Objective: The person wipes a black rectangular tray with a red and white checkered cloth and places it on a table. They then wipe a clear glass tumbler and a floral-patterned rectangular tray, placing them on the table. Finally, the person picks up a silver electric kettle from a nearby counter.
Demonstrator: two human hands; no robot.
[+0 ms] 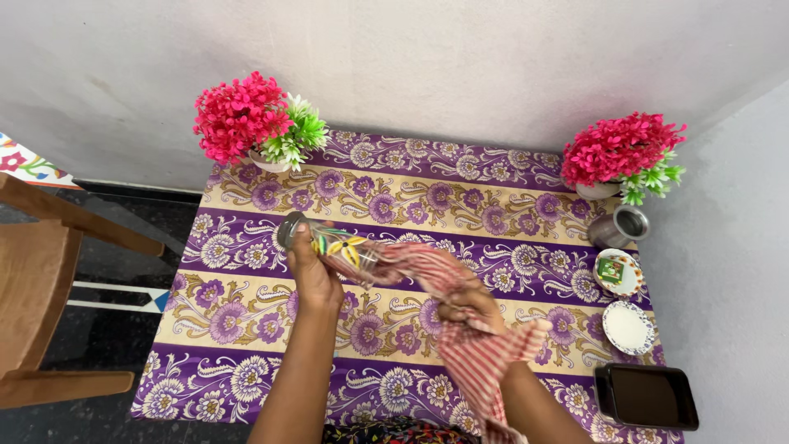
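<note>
A table spread with a purple and cream flowered cloth [246, 316] stands against a pale wall [460, 57]. At its far left corner sits 1 pot of pink and green artificial flowers [251, 119]; a 2nd pot of pink flowers [620, 152] sits at the far right corner. Just near of that 2nd pot stands a small steel vessel [618, 226]. Along the right edge, nearer in, lie 2 small patterned saucers: 1 carrying a little green packet [616, 271], the other white saucer [629, 327] just beyond it. A black tray [647, 396] rests at the near right corner. A wooden chair [41, 288] stands left of the table on a dark floor [115, 263].
</note>
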